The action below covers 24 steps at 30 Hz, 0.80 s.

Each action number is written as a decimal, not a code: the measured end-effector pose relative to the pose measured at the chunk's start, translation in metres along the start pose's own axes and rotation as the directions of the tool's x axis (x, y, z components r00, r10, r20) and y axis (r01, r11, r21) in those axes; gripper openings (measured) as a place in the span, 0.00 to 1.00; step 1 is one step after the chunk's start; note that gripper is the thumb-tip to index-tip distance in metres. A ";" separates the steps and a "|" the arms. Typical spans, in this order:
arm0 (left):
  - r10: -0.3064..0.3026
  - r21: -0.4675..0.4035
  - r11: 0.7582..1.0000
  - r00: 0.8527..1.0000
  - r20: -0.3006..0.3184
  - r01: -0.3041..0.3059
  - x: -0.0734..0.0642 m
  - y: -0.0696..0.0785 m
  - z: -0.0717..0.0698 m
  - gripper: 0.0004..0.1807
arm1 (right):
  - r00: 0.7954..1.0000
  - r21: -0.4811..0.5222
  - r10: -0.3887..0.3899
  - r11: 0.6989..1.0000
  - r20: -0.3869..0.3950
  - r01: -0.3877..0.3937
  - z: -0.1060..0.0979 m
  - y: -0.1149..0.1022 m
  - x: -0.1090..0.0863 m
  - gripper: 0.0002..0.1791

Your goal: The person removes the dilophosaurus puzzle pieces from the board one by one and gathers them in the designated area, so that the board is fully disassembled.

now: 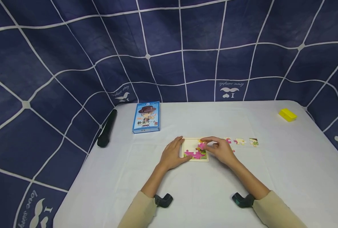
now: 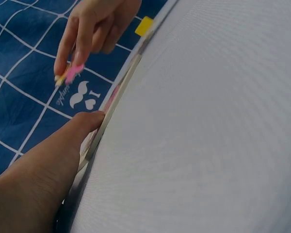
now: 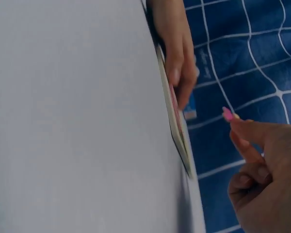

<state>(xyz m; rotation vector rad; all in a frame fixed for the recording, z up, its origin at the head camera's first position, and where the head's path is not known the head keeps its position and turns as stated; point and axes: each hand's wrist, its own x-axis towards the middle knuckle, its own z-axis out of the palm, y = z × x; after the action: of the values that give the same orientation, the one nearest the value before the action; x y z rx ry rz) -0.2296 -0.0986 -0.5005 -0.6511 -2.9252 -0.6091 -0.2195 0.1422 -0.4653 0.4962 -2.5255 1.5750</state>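
Observation:
A square wooden puzzle tray (image 1: pixel 194 160) lies on the white table, with pink and green pieces fitted along its bottom and lower right. My left hand (image 1: pixel 172 155) spans the tray's left side and holds it, thumb on the near edge and fingers at the upper left corner. Between thumb and fingertips, my right hand (image 1: pixel 221 151) pinches a pink-and-yellow puzzle piece (image 2: pixel 73 73). Both wrist views show this piece raised above the tray. Several loose puzzle pieces (image 1: pixel 239 141) lie right of the tray, some partly hidden by the right hand.
A blue illustrated box (image 1: pixel 146 117) stands at the back left, near a black cylindrical object (image 1: pixel 107 128) at the table's left edge. A small yellow block (image 1: pixel 287 115) sits at the back right. Behind the table hangs a dark blue gridded curtain (image 1: pixel 169 38).

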 end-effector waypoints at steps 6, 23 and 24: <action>-0.003 -0.009 1.000 1.000 0.006 0.003 -0.001 0.000 -0.002 0.48 | 0.996 -0.077 0.020 0.997 -0.092 -0.027 -0.043 0.008 -0.015 0.17; -0.049 -0.038 0.998 0.999 -0.005 0.048 0.001 0.004 0.003 0.47 | 0.985 -0.321 0.142 0.932 -0.100 -0.167 -0.106 0.048 -0.057 0.13; -0.046 -0.040 0.998 0.999 -0.007 0.046 0.001 0.005 0.003 0.46 | 0.985 -0.328 0.143 0.930 -0.100 -0.169 -0.106 0.049 -0.058 0.13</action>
<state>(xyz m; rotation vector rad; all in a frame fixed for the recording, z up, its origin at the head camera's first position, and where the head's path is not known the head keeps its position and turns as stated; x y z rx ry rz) -0.2285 -0.0932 -0.5012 -0.5852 -2.9358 -0.6743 -0.1893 0.2688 -0.4751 0.1939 -2.7516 1.1390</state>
